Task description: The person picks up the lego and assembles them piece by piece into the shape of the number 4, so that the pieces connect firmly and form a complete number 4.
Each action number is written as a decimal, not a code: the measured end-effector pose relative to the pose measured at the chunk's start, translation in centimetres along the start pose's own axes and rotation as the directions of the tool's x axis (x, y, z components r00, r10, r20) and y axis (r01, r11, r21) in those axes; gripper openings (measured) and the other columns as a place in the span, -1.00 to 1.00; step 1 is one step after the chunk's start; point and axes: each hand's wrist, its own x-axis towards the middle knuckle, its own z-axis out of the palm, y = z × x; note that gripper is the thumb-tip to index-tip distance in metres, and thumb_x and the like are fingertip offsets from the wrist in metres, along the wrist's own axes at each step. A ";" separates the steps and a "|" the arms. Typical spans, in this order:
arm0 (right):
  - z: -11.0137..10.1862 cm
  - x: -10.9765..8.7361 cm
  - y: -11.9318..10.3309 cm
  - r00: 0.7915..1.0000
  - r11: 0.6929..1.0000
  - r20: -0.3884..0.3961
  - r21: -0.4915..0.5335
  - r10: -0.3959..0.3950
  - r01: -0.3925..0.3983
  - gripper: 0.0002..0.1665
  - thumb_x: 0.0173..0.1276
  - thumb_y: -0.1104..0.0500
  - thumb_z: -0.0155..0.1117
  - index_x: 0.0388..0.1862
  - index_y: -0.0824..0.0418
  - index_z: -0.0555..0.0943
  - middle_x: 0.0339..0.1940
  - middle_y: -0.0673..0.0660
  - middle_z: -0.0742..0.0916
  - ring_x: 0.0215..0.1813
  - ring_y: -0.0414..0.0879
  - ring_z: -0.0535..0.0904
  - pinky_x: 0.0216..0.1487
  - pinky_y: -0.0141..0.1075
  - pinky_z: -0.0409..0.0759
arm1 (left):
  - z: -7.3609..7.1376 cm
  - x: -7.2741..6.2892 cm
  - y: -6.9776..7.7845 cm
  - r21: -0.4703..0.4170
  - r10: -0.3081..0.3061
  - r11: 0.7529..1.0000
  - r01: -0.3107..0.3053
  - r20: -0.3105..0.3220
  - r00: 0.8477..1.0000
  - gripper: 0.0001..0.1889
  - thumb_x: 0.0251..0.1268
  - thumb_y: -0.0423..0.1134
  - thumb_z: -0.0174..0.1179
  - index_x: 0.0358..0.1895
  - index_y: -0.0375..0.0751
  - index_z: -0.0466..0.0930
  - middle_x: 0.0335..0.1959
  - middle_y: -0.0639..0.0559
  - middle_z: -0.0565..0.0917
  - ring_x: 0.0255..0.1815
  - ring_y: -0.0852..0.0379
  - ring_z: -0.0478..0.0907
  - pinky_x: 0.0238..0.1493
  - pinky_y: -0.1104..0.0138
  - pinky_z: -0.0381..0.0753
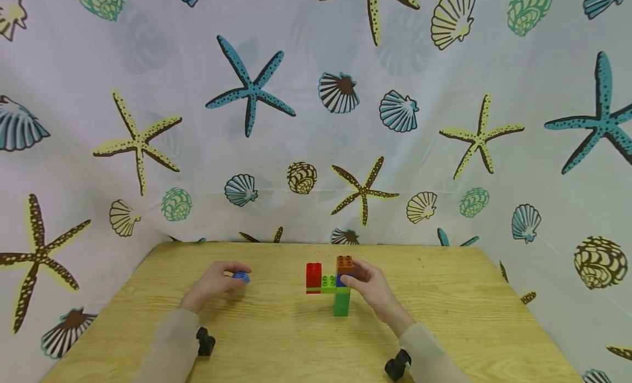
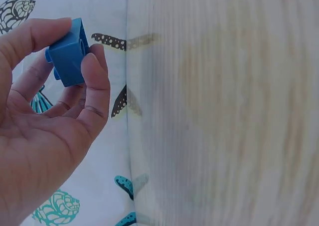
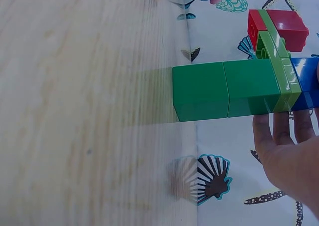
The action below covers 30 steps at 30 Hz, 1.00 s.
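Note:
My left hand [image 1: 213, 285] pinches a small blue toy building brick [image 2: 68, 57] between thumb and fingertips, a little above the table; its studs face the palm side. My right hand [image 1: 376, 291] grips a built stack from its right side, around the dark blue brick [image 3: 305, 80]. Above that sits an orange-brown brick [image 1: 344, 264]. Below come a light green plate [image 3: 285, 86] and two green bricks [image 3: 227, 90] forming a column. The plate reaches out leftward and carries a red brick [image 1: 313, 274] on its far end, with more red beneath.
Both hands are over a wooden table [image 1: 276, 339]. A white cloth [image 1: 296, 136] printed with starfish and shells hangs behind the table and along its sides. Black wrist devices [image 1: 397, 365] sit at both sleeves.

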 end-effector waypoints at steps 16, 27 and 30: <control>-0.1 0.1 0.0 1.000 1.000 0.009 0.006 -0.002 0.002 -0.28 0.37 0.16 0.32 0.47 0.21 0.33 0.23 0.21 0.62 0.20 -0.06 0.57 0.25 -0.20 0.53 | 2.0 0.1 2.4 -0.100 0.042 0.994 -0.045 -0.027 0.999 -0.52 0.37 -0.13 0.23 0.30 -0.22 0.48 0.24 -0.25 0.52 -0.01 0.07 0.54 -0.11 0.19 0.62; -0.1 0.0 -0.1 1.000 1.000 0.016 0.011 0.001 -0.001 -0.30 0.37 0.16 0.32 0.46 0.20 0.35 0.24 0.22 0.61 0.21 -0.05 0.56 0.26 -0.20 0.52 | 3.8 0.2 3.8 -0.182 -0.017 0.983 -0.008 -0.137 0.990 -0.46 0.33 -0.18 0.28 0.33 -0.24 0.44 0.19 -0.25 0.55 -0.03 0.09 0.59 0.07 0.05 0.61; -0.1 0.1 -0.1 1.000 1.000 0.018 0.007 0.002 -0.002 -0.29 0.37 0.15 0.32 0.46 0.19 0.34 0.24 0.22 0.61 0.21 -0.05 0.56 0.26 -0.20 0.52 | 4.0 0.2 4.0 -0.215 -0.035 0.977 0.001 -0.155 0.987 -0.47 0.32 -0.19 0.29 0.33 -0.23 0.45 0.21 -0.27 0.54 -0.02 0.09 0.60 0.10 0.03 0.59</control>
